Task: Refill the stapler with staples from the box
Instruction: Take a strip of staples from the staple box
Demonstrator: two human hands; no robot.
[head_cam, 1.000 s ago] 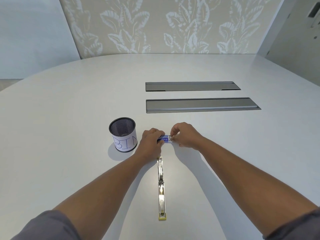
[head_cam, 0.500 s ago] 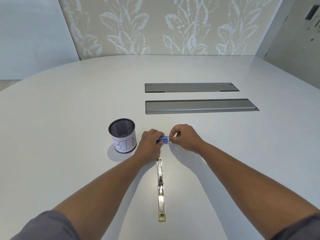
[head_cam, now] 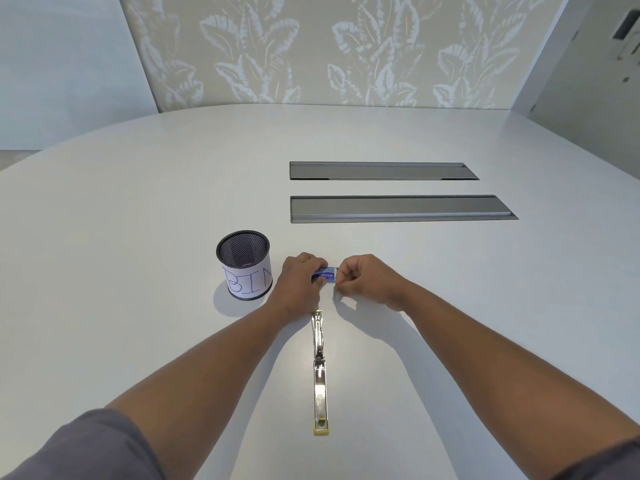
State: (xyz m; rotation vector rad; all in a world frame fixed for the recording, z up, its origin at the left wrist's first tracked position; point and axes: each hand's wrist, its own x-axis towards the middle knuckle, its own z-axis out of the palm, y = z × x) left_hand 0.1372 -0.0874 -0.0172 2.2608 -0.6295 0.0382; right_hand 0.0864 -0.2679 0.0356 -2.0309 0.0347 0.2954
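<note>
A small blue staple box [head_cam: 325, 274] sits between my two hands, a little beyond the stapler. My left hand [head_cam: 300, 278] grips its left end. My right hand [head_cam: 363, 278] pinches its right end, fingers curled; what the fingertips hold is too small to make out. The stapler [head_cam: 319, 368] lies swung fully open and flat on the white table [head_cam: 138, 271], a long metal strip with yellow ends running from the hands toward me. Neither hand touches it.
A black mesh cup [head_cam: 245, 264] with a paper label reading "BIN" stands just left of my left hand. Two long grey recessed cable hatches [head_cam: 398, 207] lie further back on the table. A leaf-patterned wall closes the far side.
Both hands stay on the staple box. My right hand's fingers have shifted slightly down at the box's right end. The stapler has not moved.
</note>
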